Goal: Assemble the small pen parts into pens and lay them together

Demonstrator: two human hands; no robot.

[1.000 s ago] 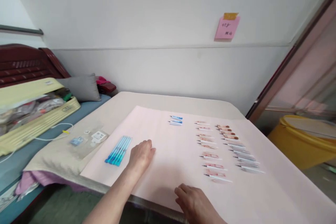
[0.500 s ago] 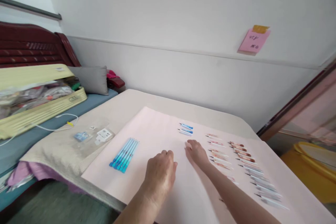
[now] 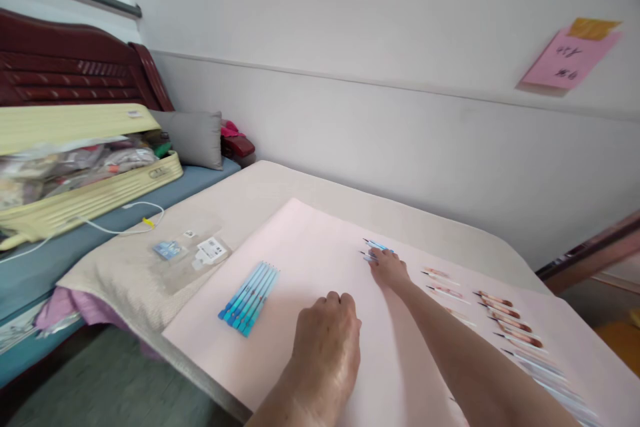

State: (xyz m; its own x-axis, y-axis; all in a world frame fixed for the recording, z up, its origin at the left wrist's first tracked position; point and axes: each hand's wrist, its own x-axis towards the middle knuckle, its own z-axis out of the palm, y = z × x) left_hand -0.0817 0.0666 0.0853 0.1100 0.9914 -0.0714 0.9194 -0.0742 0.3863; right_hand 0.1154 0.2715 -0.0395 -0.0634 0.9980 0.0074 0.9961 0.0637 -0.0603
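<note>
My right hand (image 3: 390,268) is over the small group of blue pens (image 3: 382,245) near the back of the pink sheet. Its fingers bend down onto the blue end of the nearest pen (image 3: 369,257), whose dark tip points left. My left hand (image 3: 327,340) is low over the middle of the sheet, back of the hand up, fingers curled under; whatever they hold, if anything, is hidden. To its left, several blue pens (image 3: 250,297) lie side by side in a neat row, tips away from me.
The pink sheet (image 3: 320,233) covers much of the table. At right lie pink pens (image 3: 447,291), brown pens (image 3: 510,323) and grey-white pens (image 3: 545,373). A clear plastic bag (image 3: 183,270) is at left. Beyond it are a white cable (image 3: 113,232) and an open yellow case (image 3: 95,193).
My right hand has reached forward onto the small group of blue pens. My left hand stays curled over the sheet. The view has turned slightly left.
</note>
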